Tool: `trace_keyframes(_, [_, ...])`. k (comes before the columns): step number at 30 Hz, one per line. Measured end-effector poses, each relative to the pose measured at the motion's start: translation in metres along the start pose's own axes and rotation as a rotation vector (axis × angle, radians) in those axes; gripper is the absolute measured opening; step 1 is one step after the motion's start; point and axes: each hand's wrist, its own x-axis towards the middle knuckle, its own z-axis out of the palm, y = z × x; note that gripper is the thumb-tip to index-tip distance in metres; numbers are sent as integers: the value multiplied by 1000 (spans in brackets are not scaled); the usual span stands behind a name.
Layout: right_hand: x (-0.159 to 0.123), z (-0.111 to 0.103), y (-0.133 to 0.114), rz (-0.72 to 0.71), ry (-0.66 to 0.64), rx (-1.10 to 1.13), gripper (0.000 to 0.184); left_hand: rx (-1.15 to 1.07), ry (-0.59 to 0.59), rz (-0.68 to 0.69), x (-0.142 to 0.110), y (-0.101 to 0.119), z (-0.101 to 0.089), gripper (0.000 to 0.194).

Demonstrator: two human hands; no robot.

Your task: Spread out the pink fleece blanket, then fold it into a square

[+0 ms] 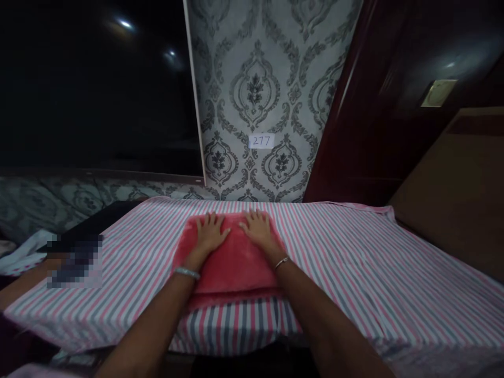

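A folded red plush cloth [236,268] lies flat near the front edge of a table, on a striped pink, grey and white tablecloth [338,252]. Across its far left part my left hand [210,233] rests palm down, fingers spread. My right hand [258,228] presses on its far right part the same way, fingers apart. Neither hand grips anything. The near side of the red cloth shows layered folds along the table's front edge.
A large dark television screen [98,89] stands at the back left. Patterned wallpaper bears a paper label [261,140] reading 277. A brown box [457,184] stands at the right. Pale cloth [29,252] and a blurred-out patch lie at the left, beside another person's arm [23,283].
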Motion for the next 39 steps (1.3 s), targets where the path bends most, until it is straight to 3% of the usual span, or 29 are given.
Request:
trace_keyframes(3, [-6,31,12,27,8,-13,55,29,22,-4,-4,-5,34,63])
trace_keyframes(6, [-3,38,14,40,-13,-8,57,45,54,-1,-7,-4,47,62])
trace_keyframes(9, [16,24,10,59,-81,-14,55,68,65,5,-7,-2,45,61])
trace_keyframes(13, [42,12,12,13,-63,-29,48,72,107,20,-6,-4,46,60])
trace_keyframes(20, [40,31,33,214,0,-61,53,-5,70,-12,-7,-5,47,60])
trace_keyframes(25, [38,35,34,213,7,-75,51,-63,43,-94,-5,-4,34,61])
trace_keyframes(31, [41,39,37,229,-14,-41,49,-51,-26,-305,25,-34,17,62])
trace_keyframes(34, [42,40,44,242,-42,4,50,-80,-58,-355,29,-48,24,62])
trace_keyframes(39, [45,44,59,284,-86,44,54,-66,5,-324,24,-54,39,64])
